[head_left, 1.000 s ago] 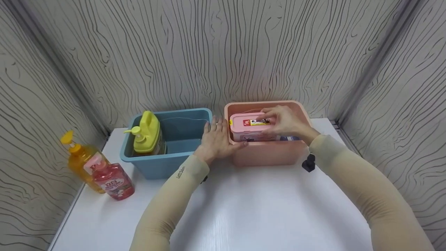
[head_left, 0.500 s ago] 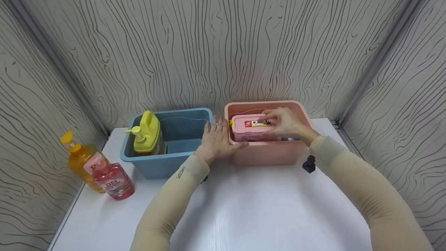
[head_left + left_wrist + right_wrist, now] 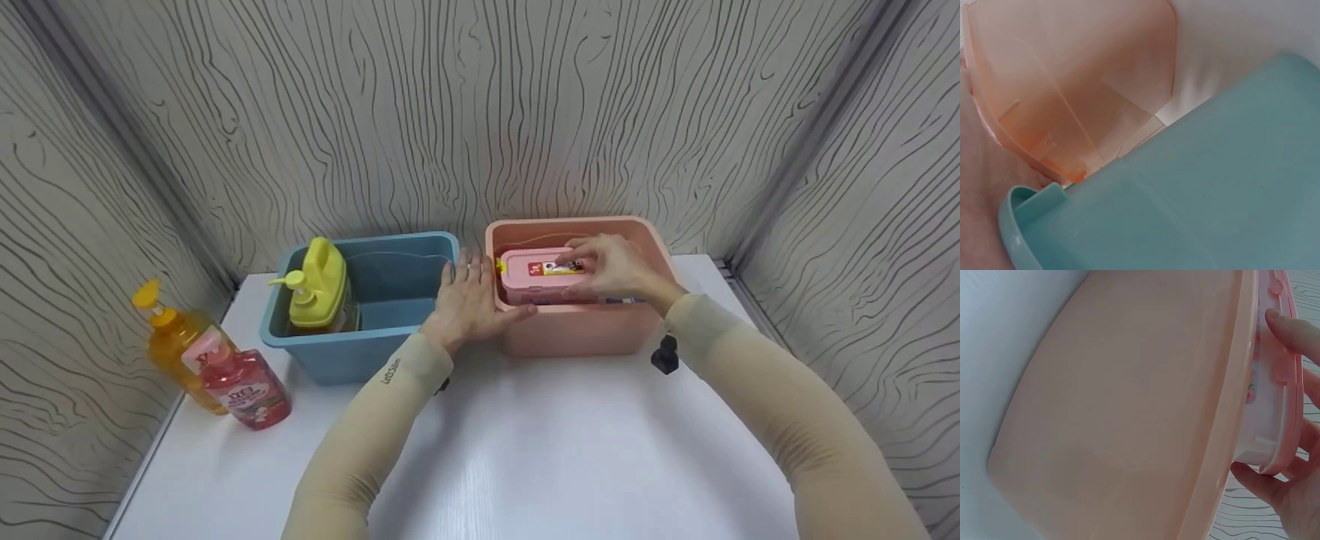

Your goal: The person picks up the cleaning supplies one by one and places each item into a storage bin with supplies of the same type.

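My right hand (image 3: 611, 266) grips a lidded plastic box (image 3: 536, 262), its thumb on the near side and fingers over the lid. Pink with a red and yellow label, the lid shows at about rim height inside the peach bin (image 3: 574, 330). In the right wrist view the clear-walled box (image 3: 1264, 422) stands partly above the bin's rim, thumb pressed to its wall. Fingers straight, my left hand (image 3: 469, 304) lies over the neighbouring rims of the peach bin and the blue bin (image 3: 352, 352). The left wrist view shows the two bins' outer walls close together.
A yellow pump jug (image 3: 319, 289) stands in the blue bin's left part. Left of that bin, a red bottle (image 3: 251, 394) and an orange pump bottle (image 3: 176, 345) stand on the white table (image 3: 540, 450). Something blue (image 3: 621, 300) shows beside the box. Patterned walls enclose the table.
The box has sunk lower into the peach bin and shifted slightly right, with my right hand moving down along with it. My left hand has stayed in place.
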A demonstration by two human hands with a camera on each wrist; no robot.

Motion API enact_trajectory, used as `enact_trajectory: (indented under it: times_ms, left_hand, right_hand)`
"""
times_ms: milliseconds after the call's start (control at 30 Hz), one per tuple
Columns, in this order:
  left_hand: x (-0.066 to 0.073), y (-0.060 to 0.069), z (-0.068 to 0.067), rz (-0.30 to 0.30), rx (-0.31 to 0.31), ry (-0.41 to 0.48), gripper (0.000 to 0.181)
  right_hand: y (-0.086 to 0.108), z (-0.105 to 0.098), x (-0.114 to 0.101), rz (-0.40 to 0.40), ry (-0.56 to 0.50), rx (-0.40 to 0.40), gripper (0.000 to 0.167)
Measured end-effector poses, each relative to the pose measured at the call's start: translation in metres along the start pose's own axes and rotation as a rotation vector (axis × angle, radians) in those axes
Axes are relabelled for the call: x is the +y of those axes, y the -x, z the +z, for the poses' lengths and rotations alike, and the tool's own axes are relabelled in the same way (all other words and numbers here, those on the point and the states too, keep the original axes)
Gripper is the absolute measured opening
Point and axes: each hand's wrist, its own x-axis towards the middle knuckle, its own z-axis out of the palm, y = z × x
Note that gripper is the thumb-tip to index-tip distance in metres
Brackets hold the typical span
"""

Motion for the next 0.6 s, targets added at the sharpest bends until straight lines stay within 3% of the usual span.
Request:
enact_trajectory:
  times_ms: [233,467,600]
  left_hand:
    - [-0.0001,-0.0008,-0.0002,0.0,0.002,-0.002,0.131]
    - [-0.0001,-0.0025,0.0006,0.0,0.009,-0.004,0.13]
    - [0.0,-0.0026,0.0014,-0.001,0.009,-0.018,0.129]
  right_hand:
    - [-0.001,0.0016,0.0004,0.042,-0.007,0.003,0.054]
    - [-0.0033,0.0047,0.0026,-0.012,0.01,0.003,0.053]
    - [-0.0035,0.0067,0.0025,0.008,0.007,-0.012,0.054]
